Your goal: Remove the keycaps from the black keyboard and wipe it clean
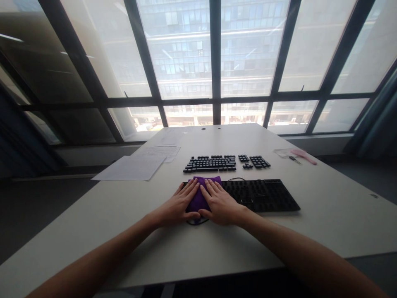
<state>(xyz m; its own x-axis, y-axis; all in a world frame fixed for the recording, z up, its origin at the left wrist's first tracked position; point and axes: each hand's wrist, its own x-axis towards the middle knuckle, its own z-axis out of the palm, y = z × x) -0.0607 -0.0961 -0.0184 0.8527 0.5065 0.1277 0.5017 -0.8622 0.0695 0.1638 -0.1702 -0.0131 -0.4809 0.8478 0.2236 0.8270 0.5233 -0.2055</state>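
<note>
A purple cloth (198, 202) lies over the left end of a black keyboard base (263, 194) without its keycaps. Flat on the cloth's left side rests my left hand (180, 203), fingers stretched out. My right hand (220, 203) presses on the cloth's right side, its fingers also extended, and the two thumbs nearly meet at the near edge. Part of a black cable (197, 223) shows below the thumbs. Behind the base, loose black keycaps (214, 163) are laid out in keyboard order, with the number-pad keycaps (259, 162) to the right.
Sheets of paper (130, 167) lie on the left of the white table (149, 256). A pink brush (303, 155) and a small tool (294, 159) are at the right, by a clear plastic bag (283, 153). Large windows stand behind the table.
</note>
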